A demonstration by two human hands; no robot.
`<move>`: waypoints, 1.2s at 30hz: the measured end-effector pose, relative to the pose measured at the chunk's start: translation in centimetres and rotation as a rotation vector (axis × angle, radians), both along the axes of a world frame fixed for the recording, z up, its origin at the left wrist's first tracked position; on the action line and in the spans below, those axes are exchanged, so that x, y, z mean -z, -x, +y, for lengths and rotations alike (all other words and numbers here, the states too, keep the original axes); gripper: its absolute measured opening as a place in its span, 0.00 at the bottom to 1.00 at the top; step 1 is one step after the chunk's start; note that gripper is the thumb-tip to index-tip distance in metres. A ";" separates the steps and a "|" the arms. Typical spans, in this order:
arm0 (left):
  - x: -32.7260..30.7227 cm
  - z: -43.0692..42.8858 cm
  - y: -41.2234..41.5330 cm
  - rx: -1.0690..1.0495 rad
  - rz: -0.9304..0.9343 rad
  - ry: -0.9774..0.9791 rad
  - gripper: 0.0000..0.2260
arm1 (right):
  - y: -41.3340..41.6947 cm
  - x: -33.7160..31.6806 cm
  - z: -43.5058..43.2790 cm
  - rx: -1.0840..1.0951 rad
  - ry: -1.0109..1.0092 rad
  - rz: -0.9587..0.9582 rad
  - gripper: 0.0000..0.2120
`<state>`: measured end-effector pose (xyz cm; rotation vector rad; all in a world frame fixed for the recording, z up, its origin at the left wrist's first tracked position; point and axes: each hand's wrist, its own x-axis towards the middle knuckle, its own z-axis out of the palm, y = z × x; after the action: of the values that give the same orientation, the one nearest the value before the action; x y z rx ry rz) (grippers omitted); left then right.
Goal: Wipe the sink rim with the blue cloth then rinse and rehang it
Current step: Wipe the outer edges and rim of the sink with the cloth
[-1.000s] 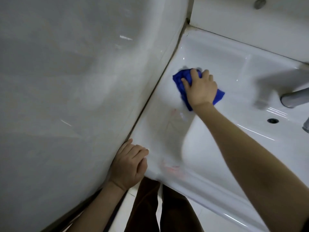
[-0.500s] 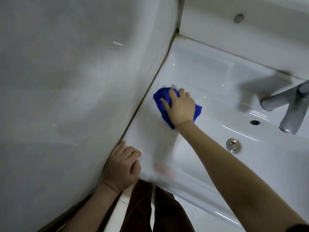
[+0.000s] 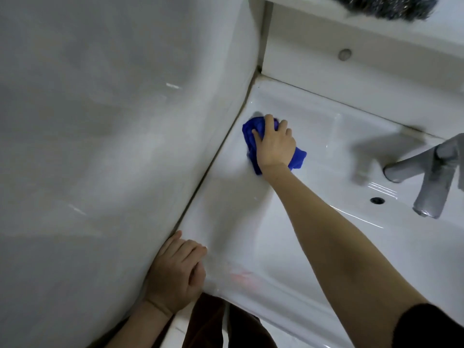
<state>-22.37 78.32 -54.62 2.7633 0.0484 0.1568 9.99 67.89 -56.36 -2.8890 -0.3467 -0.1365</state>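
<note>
As I watch the head view from my desk, the glossy pale grey wall [image 3: 100, 146] takes up the frame from 7 o'clock round to 12 o'clock. Against it sits the white glazed ceramic sink [image 3: 226, 197], running from 1 o'clock down to 5 o'clock, its left rim touching the wall along a dark seam. The person's bare right forearm crosses the basin from 4 o'clock toward the centre.

At 3 o'clock I see a blurred grey metal tap [image 3: 431, 172] above the basin. At 12 o'clock to 1 o'clock, on a ledge above the back panel, lies a dark bristly object [image 3: 381, 6] that I cannot identify.

The left hand [image 3: 175, 275] rests at 7 o'clock on the sink's near corner, beside the wall, with fingers loosely curled and holding nothing. The right hand [image 3: 275, 146], just 1 o'clock of centre, lies palm down with its fingers bent over the bunched, bright blue cloth [image 3: 251, 129] and presses it onto the rim. The cloth sits on the left rim, near the far corner and just beside the wall, showing at the fingertips and again by the wrist.

Smallest are a round grey stud [image 3: 344, 54] on the back panel and a dark overflow hole [image 3: 377, 200] under the tap.
</note>
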 end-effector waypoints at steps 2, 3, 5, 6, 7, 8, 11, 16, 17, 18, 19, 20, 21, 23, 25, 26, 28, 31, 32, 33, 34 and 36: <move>0.3 0.2 0.0 0.016 0.004 0.003 0.14 | -0.5 -0.1 -0.1 -0.089 -0.005 -0.025 0.19; 0.4 0.4 0.0 0.028 -0.001 0.003 0.14 | -1.0 -0.3 -0.9 -0.153 -0.007 -0.039 0.18; 0.6 0.6 0.0 0.041 -0.014 -0.008 0.15 | -1.7 -0.6 -3.8 -0.221 -0.021 -0.094 0.17; 0.6 0.6 0.0 0.038 -0.020 -0.012 0.15 | -1.8 -0.7 -5.9 -0.205 -0.028 -0.120 0.17; 0.6 0.5 0.0 0.032 -0.028 -0.013 0.15 | -1.7 -0.7 -8.4 -0.161 -0.030 -0.131 0.16; 0.6 0.4 0.0 0.026 -0.039 -0.011 0.16 | -1.5 -0.7 -11.0 -0.107 -0.023 -0.139 0.16; 1.0 0.4 0.1 0.008 -0.055 -0.007 0.16 | -1.4 -0.6 -17.4 0.202 -0.067 -0.077 0.14; 1.4 0.0 -0.1 -0.012 -0.074 -0.006 0.16 | -0.9 -0.1 -14.3 0.442 -0.219 -0.095 0.13; 1.4 0.1 -0.2 -0.018 -0.075 -0.009 0.16 | 0.1 0.2 -12.2 0.427 -0.281 -0.115 0.12; 1.4 0.1 -0.2 -0.026 -0.068 -0.016 0.16 | 1.0 0.6 -10.3 0.390 -0.309 -0.120 0.12; 1.4 0.0 -0.2 -0.028 -0.059 -0.023 0.16 | 1.8 1.0 -8.6 0.330 -0.295 -0.114 0.13; 1.4 -0.1 -0.1 -0.031 -0.057 -0.028 0.16 | 2.0 1.3 -7.2 0.247 -0.257 -0.099 0.13; 1.3 -0.1 -0.2 -0.036 -0.061 -0.032 0.16 | 1.8 1.3 -6.1 0.174 -0.214 -0.085 0.14; 1.2 0.0 -0.3 -0.043 -0.071 -0.043 0.16 | 0.7 0.6 -5.1 0.067 -0.137 -0.069 0.15; 1.1 -0.2 -0.4 -0.046 -0.074 -0.057 0.16 | 1.1 0.2 -5.0 -0.104 -0.066 -0.038 0.17; 0.8 -0.3 -0.4 -0.052 -0.074 -0.060 0.16 | 2.4 0.2 -4.9 -0.195 -0.070 -0.024 0.17; 0.4 -0.5 -0.6 -0.053 -0.069 -0.063 0.16 | 7.2 -0.1 -4.9 -0.347 -0.106 0.015 0.16; -0.2 -0.6 -0.7 -0.070 -0.034 -0.042 0.16 | 13.6 0.0 -7.6 -0.712 -0.078 0.038 0.15; -0.3 -0.6 -0.6 -0.064 -0.023 -0.037 0.16 | 14.1 -0.1 -9.1 -0.808 -0.046 0.027 0.15; -0.3 -0.7 -0.4 -0.058 -0.018 -0.035 0.16 | 13.8 -0.1 -10.2 -0.845 -0.036 0.022 0.16; -0.3 -0.7 -0.4 -0.059 -0.014 -0.033 0.16 | 13.0 -0.2 -10.5 -0.805 -0.028 0.042 0.16; -0.3 -0.5 -0.2 -0.060 -0.011 -0.028 0.15 | 11.4 -0.4 -8.4 -0.551 -0.050 0.073 0.16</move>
<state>-22.14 77.87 -54.36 2.7898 0.1272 0.1893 -1.42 59.49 -55.93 -2.6246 -1.0809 0.0540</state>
